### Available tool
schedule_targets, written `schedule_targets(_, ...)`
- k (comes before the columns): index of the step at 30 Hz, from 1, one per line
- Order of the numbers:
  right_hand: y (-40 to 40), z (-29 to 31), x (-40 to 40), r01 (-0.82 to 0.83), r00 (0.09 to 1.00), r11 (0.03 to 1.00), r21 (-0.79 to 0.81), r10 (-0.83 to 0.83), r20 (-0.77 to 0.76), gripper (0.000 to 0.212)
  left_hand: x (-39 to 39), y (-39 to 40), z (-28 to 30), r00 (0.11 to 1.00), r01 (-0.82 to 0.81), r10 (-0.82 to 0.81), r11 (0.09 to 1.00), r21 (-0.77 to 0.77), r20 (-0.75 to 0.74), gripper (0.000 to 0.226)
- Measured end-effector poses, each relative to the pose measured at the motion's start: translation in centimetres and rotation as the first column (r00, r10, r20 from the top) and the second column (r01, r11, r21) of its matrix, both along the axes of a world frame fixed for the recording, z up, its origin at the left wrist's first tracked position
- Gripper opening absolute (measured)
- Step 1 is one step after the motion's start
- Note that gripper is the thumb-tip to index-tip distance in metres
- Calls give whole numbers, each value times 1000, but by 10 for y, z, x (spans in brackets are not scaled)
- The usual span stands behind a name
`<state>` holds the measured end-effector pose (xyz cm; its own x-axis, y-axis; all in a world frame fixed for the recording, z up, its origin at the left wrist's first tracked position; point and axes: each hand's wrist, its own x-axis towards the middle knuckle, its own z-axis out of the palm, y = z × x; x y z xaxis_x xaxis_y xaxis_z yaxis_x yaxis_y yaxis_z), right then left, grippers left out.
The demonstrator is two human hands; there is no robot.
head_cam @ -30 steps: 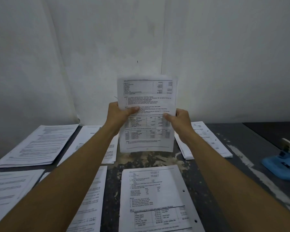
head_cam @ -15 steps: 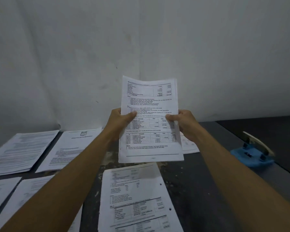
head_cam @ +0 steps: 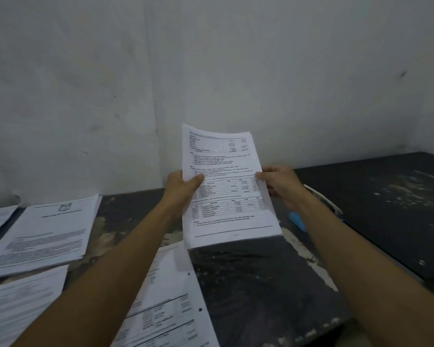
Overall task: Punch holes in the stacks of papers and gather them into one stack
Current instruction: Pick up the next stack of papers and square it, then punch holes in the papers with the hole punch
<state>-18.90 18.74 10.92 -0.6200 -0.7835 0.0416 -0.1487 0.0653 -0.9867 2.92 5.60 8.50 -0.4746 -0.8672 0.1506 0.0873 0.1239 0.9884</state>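
My left hand [head_cam: 179, 187] and right hand [head_cam: 281, 185] pinch the stack of papers [head_cam: 226, 186] upright above the desk [head_cam: 361, 221]. The sheets look uneven; punching now near the hole punch [head_cam: 297, 220] could misalign holes.
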Motion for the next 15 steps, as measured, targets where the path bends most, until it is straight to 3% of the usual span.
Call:
schedule_targets(8,29,-8,-48,129,985,991,25,-125,-118,16,-62,19,-23,999,53,-54,996,65,5,29)
schedule_targets(15,37,-17,-99,315,865,949,12,-282,-415,14,-107,34,-45,997,40,-49,989,141,61,29)
